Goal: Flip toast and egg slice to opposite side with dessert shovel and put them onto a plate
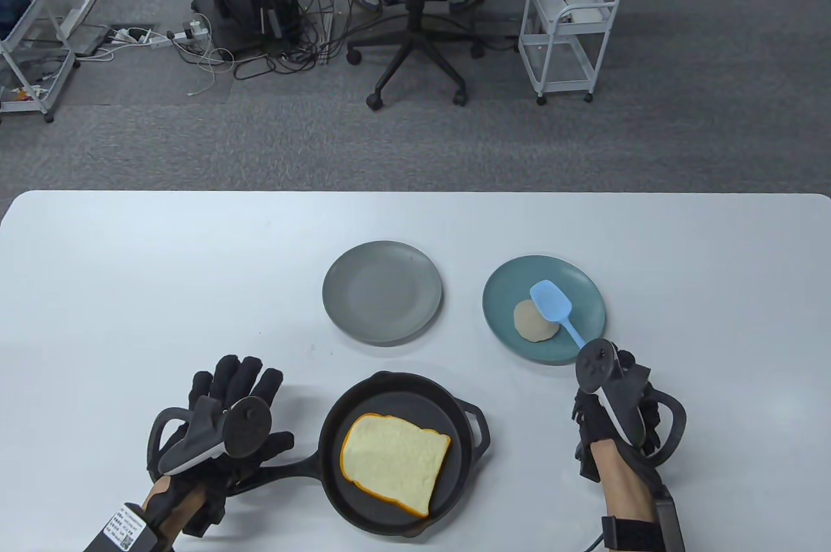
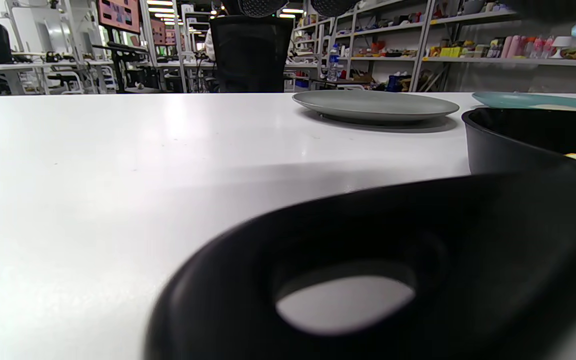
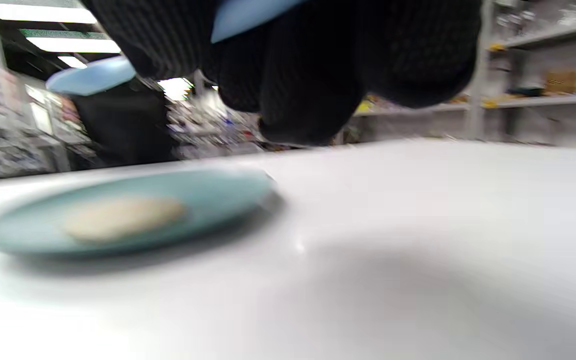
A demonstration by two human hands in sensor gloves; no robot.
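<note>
The black skillet [image 1: 396, 454] is sitting at the table's near edge, and in it the toast [image 1: 395, 464] is lying flat: a pale, cream-coloured slice with a thin golden-orange crust line round its rim. The skillet's long handle [image 1: 285, 471] is pointing toward the left hand [image 1: 227, 415], which is resting over the handle's end with fingers spread and fairly straight; whether it is actually clasping the handle cannot be told from here. In the left wrist view the handle's end with its hanging hole [image 2: 345, 302] is filling the foreground, blurred.

The right hand [image 1: 617, 409] is grasping the stem of the light blue dessert shovel [image 1: 557, 310], whose blade is hovering over the teal plate [image 1: 544, 308]. The egg slice [image 1: 533, 322] is lying on that plate, a round, beige-white disc. An empty-looking grey plate [image 1: 382, 291] is sitting to the left of the teal one, apart from it.

A white label with a QR code [image 1: 123, 523] is showing on the left wrist strap; its small print is too fine to read.
</note>
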